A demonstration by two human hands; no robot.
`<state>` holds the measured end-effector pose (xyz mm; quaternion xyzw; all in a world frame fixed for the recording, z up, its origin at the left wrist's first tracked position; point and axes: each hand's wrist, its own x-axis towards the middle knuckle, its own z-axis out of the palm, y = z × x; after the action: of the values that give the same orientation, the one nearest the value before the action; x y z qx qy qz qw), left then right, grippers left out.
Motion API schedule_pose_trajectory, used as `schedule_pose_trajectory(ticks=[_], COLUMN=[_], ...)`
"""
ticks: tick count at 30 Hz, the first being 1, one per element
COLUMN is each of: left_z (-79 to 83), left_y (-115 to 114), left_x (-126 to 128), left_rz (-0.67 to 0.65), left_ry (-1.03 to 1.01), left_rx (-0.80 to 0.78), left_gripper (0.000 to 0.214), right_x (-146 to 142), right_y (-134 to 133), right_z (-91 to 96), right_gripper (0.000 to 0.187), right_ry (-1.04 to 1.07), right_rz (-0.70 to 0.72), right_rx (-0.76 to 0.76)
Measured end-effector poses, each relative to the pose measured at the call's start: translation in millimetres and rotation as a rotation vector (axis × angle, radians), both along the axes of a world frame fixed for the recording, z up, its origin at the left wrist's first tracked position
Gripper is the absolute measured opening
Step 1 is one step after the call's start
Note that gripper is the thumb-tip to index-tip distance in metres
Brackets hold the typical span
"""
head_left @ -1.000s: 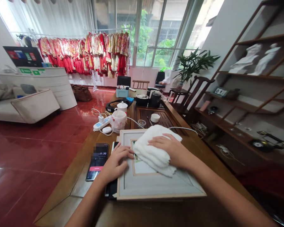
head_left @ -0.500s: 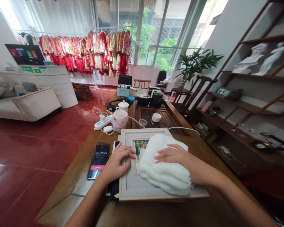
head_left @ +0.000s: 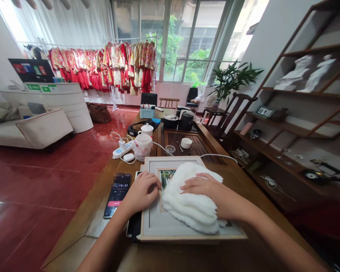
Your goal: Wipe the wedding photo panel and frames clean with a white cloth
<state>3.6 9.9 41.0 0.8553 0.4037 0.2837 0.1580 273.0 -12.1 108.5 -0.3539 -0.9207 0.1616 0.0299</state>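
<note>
A light wooden picture frame (head_left: 155,226) with a wide pale mat lies in front of me. Its small photo (head_left: 164,179) shows a person outdoors and is partly covered. My right hand (head_left: 205,190) presses a thick, folded white fluffy cloth (head_left: 184,211) onto the frame, its fingers stretched over the top and its thumb hidden. Curled over the frame's left side is my left hand (head_left: 144,190), fingertips beside the photo. Under that side, dark flat items (head_left: 135,226) show in part. A phone (head_left: 117,196) with a lit timer screen lies left of my left hand.
On the wooden table (head_left: 82,226) beyond the frame stand a pinkish cup (head_left: 142,147), a white lidded mug (head_left: 146,129), a power strip (head_left: 122,150) with cables, and a small white bowl (head_left: 186,142). A shelf unit (head_left: 294,139) rises at right.
My right hand has slid the white cloth slightly left across the frame, covering more of the photo. My left hand stays on the frame's left side. The view has tilted a little upward.
</note>
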Motion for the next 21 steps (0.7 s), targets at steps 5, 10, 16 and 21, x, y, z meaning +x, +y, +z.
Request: schedule_pose_trajectory(ticks=[5, 10, 16, 21], left_z=[3.5, -2.1, -9.5, -11.0], left_y=[16.2, 24.1, 22.7, 22.0], left_x=[19.9, 28.9, 25.2, 22.2], left_rz=[0.116, 0.163, 0.136, 0.126], left_ry=[0.038, 0.081, 0.107, 0.084], left_rx=[0.064, 0.105, 0.133, 0.146], left_gripper=[0.029, 0.029, 0.034, 0.034], right_x=[4.4, 6.1, 0.6, -0.6], right_y=[-4.3, -8.8, -6.4, 15.6], right_z=[0.1, -3.8, -15.0, -23.6], right_gripper=[0.035, 0.039, 0.052, 0.053], right_ry=[-0.027, 0.003, -0.003, -0.007], right_rz=[-0.003, 0.001, -0.055, -0.132], right_rx=[-0.007, 0.036, 0.209, 0.291])
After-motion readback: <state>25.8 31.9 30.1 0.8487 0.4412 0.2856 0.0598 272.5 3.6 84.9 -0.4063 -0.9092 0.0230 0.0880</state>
